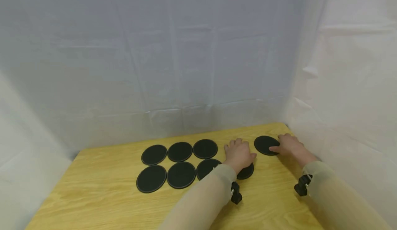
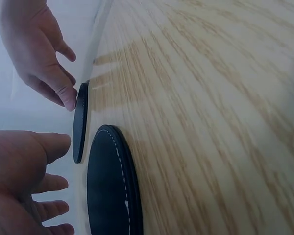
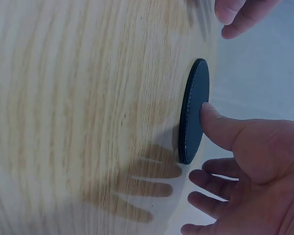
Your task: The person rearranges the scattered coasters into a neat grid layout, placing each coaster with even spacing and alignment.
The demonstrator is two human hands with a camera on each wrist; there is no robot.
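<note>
The right hand [image 1: 289, 146], fingers relaxed, touches a round black leather coaster [image 1: 266, 145] with its thumb, while the left hand [image 1: 239, 154] seemingly hovers flat over another coaster [image 1: 246, 172], likely mid-arranging; sliding needs light pressure.

Six coasters [image 1: 180, 161] left of hands, on table [image 1: 102, 195].

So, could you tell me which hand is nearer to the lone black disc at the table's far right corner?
Right. The right hand touches the lone disc with its thumb; the left hand lies apart from it, over another disc.
</note>
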